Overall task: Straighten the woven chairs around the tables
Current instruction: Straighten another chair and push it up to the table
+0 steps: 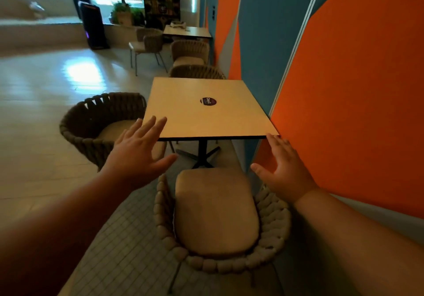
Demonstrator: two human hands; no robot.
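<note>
Facing: we stand behind the near woven chair (pixel 220 264) and look along the table (pixel 195 121), which runs beside the orange and blue wall (pixel 344 89) on the right.
Near woven chair: it stands on the floor below and between our two hands. Its curved woven back is nearest us and its cushioned seat opens toward the table.
Long axis: the back-to-front line runs near to far, roughly in line with the table. We judge any skew to be slight.
Tuck: the seat front appears to stop short of the near table edge, so we judge the chair pulled out, not yet pushed in.
Left grip (pixel 137 148): spread, fingers straight, holding nothing. It is raised above and left of the chair's left arm, with the fingertips by the table's near left corner. We cannot tell whether they touch it.
Right grip (pixel 284 171): spread, holding nothing, above the chair's right arm. The fingertips are just at the near right corner, and contact cannot be told.
Nearer hand: about equal. Each grip hangs over its own side of the woven rim, and the chair lies down and toward us from both.
Coming move: we judge that both grips should drop onto the rim and push toward the far side.
Left woven chair (pixel 91 121): just beside the table's left edge and apparently angled to it. We judge that it is due for correction.
Far woven chair (pixel 197 71): at the table's far end, with only the top of its back visible.
Risk: the wall is close on the right, and the chair's right arm could scrape it.
</note>
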